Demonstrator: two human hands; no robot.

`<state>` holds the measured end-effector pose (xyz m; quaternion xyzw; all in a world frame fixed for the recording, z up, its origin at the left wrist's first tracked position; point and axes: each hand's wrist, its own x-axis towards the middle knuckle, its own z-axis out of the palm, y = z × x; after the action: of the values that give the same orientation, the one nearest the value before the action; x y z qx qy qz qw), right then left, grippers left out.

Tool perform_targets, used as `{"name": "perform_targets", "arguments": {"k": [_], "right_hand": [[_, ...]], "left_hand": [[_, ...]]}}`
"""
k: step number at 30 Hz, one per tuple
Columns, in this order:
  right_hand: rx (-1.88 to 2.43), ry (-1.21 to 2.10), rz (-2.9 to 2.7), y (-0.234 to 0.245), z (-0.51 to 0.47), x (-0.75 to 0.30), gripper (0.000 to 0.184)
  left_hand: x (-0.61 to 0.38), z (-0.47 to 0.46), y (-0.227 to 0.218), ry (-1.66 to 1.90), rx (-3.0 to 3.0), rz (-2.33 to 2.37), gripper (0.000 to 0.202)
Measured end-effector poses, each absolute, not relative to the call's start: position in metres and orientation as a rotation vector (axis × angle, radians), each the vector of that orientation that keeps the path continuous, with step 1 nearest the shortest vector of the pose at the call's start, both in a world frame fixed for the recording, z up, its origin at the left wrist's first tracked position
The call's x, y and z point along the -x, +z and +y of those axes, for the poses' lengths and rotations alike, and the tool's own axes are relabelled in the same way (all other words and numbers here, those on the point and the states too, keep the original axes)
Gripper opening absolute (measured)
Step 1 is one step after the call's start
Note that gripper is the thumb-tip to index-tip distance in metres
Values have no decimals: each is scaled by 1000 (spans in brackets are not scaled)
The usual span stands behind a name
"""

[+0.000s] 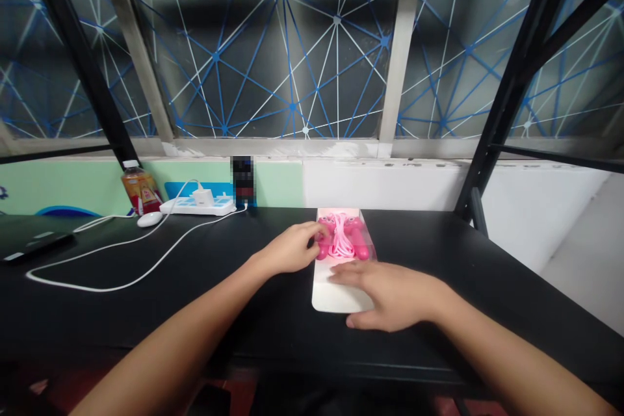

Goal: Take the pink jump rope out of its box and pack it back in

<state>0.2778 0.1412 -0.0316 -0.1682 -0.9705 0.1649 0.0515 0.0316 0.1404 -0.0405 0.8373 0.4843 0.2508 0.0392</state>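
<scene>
A narrow open box (341, 302) with a white flap toward me lies on the black desk. Inside it is what looks like a pink skipping rope (342, 244), its pale cord bundled between two darker pink handles. My left hand (295, 246) is at the box's left side, fingers bent over the edge by the left handle and thumb lower down; it seems to grip that edge. Over the white flap, my right hand (390, 292) reaches in from the right with fingers stretched out and thumb apart. Whether its fingertips press on the flap I cannot tell.
On the black desk (273, 318), a white power strip (199, 208) with a plugged-in charger, a white mouse (149, 220), a drink bottle (141, 188) and a looping white cable (104, 289) lie to the left. Black metal posts (507, 91) stand at both sides.
</scene>
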Motion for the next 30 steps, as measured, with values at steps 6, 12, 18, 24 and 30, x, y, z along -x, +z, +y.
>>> {"name": "perform_targets", "arguments": {"k": [6, 12, 18, 24, 30], "right_hand": [[600, 281, -2697, -28, 164, -283, 27], [674, 118, -2574, -47, 187, -281, 34], [799, 201, -2591, -68, 197, -281, 45], [781, 194, -2615, -82, 212, -284, 47], [804, 126, -2566, -86, 220, -283, 38]], "left_hand": [[-25, 144, -45, 730, -2585, 1471, 26], [-18, 147, -49, 689, -2564, 1425, 24], [-15, 153, -54, 593, -2489, 1460, 28], [-18, 162, -60, 582, -2432, 1468, 33], [-24, 158, -60, 503, -2474, 1461, 59]]}}
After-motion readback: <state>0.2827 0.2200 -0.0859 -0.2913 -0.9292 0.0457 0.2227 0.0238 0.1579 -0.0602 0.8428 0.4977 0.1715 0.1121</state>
